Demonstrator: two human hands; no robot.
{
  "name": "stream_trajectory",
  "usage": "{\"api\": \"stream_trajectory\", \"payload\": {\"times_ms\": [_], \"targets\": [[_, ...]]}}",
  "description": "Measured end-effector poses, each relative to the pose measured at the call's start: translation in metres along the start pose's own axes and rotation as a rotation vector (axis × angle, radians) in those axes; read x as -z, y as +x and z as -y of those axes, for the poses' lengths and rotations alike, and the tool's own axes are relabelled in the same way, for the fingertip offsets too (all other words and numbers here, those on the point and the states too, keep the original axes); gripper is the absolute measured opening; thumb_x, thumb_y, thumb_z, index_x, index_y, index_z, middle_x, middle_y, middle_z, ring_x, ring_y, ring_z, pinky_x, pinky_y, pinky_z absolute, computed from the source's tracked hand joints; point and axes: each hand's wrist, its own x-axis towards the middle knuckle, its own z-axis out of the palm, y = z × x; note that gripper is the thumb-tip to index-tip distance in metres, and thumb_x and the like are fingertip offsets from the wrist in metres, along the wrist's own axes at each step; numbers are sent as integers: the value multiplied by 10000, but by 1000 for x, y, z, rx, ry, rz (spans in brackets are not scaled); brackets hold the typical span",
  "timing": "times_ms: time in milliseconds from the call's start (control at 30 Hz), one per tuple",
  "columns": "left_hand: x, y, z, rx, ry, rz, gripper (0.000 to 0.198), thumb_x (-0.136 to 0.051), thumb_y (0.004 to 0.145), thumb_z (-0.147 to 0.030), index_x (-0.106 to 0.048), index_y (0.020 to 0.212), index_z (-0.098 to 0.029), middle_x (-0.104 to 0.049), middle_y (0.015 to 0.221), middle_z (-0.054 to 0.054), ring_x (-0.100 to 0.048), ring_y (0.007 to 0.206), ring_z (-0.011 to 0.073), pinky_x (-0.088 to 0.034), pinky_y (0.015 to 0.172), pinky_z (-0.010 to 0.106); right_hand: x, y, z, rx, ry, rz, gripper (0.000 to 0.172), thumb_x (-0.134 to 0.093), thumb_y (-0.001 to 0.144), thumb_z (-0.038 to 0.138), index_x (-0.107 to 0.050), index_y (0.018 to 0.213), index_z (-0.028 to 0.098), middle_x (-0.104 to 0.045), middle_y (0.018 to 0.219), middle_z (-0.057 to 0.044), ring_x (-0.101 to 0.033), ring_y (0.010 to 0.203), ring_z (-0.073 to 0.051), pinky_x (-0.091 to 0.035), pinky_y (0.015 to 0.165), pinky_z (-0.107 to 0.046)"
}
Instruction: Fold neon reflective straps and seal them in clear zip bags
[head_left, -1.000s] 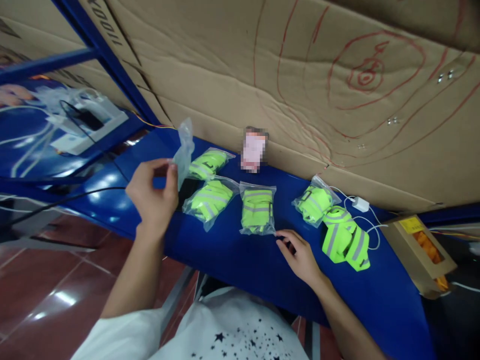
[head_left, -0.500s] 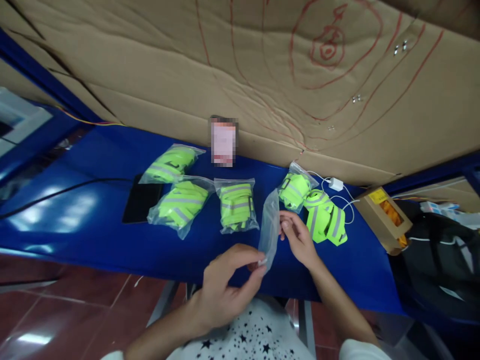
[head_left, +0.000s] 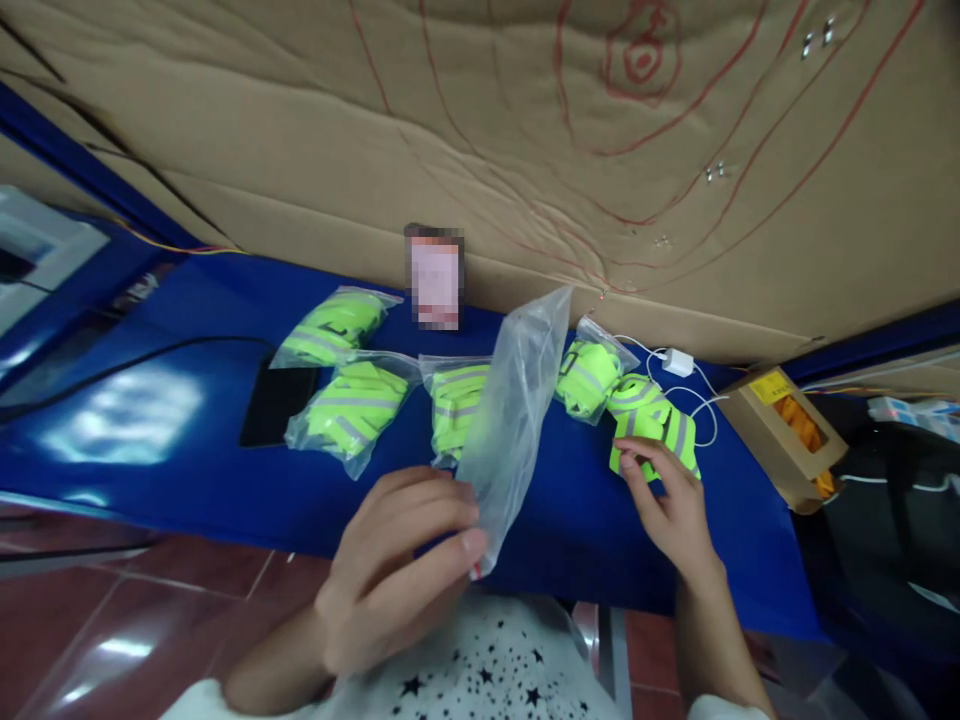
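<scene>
Left hand (head_left: 397, 570) nearest the camera, fingers curled, thumb and forefinger pinching the bottom corner of an empty clear bag (head_left: 514, 410). Bag stands up off the table, tilted right, mouth at top, partly covering the packs behind it. Right hand (head_left: 671, 505) lower right, fingers loosely spread, fingertips touching the near edge of a loose vest (head_left: 656, 430); not gripping it. Vest is neon yellow with grey stripes, folded, lying flat on the blue table (head_left: 187, 450). Beyond: four bagged vests in a row, one (head_left: 349, 410) left of centre, one (head_left: 334, 325) behind it, one (head_left: 450, 405) half hidden by the bag, one (head_left: 589, 375) touching the loose vest. Black phone (head_left: 274, 400) far left. White charger (head_left: 679, 362) behind the vest. Small carton (head_left: 795, 435) far right. Cardboard wall (head_left: 480, 130) at back.
</scene>
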Motion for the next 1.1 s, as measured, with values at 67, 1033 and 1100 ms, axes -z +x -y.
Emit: {"api": "stream_trajectory", "payload": {"times_ms": [67,1033,1100], "targets": [[-6,-3,11,-98,90,58,279,-687,834,-1,-681,1039,-190,-728,1022,49,-730,993,207,-630,909,410,10,6,-12,57,-172,-83,238,-589,1024,316,-677,1235,251,-709,1215,-91,-669,1157,-241,-524,1013,-404],[-114,17,130,6,206,627,353,-527,1040,-289,-563,1373,-178,-446,1564,216,-332,1555,362,-216,1263,681,25,-1,-76,-198,-197,-296,723,-825,781,534,-584,1377,203,-665,1295,-136,-647,1186,-305,-523,1032,-472],[-112,15,126,3,234,612,409,-543,1034,-294,-527,1429,-189,-401,1603,227,-276,1579,389,-144,1252,734,34,-4,-78,-275,-93,-398,778,-855,736,524,-573,1381,193,-659,1291,-137,-650,1163,-312,-518,1019,-493]]}}
